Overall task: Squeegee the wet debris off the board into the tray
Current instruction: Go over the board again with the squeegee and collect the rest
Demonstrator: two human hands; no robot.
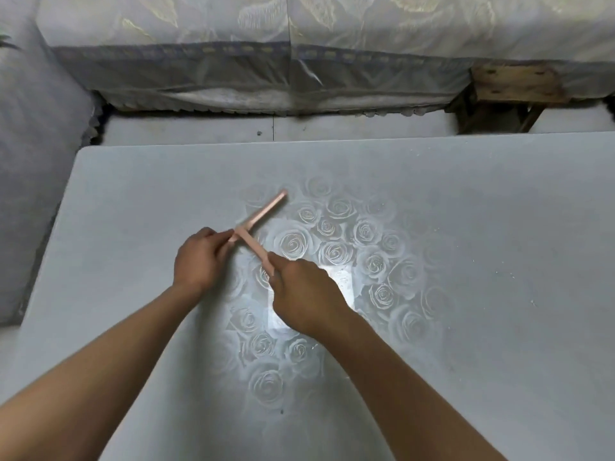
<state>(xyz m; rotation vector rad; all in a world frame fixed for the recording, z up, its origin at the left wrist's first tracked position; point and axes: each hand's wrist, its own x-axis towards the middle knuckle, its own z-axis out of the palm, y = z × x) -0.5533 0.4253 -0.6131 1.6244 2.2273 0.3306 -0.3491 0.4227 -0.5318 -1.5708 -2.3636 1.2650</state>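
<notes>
A pink T-shaped squeegee (263,212) hovers over the middle of a pale grey table (466,261) printed with a cluster of roses. My left hand (199,257) pinches the near end of its blade bar. My right hand (303,294) grips the end of its handle, which runs toward me. The blade's far end points up and to the right. Small pale specks lie scattered on the table's right side (519,277). No tray is in view.
A bed or sofa draped in pale floral cloth (266,61) runs along the far side beyond a strip of floor. A wooden stool (512,91) stands at the far right. A cloth-covered seat (36,161) borders the table's left edge.
</notes>
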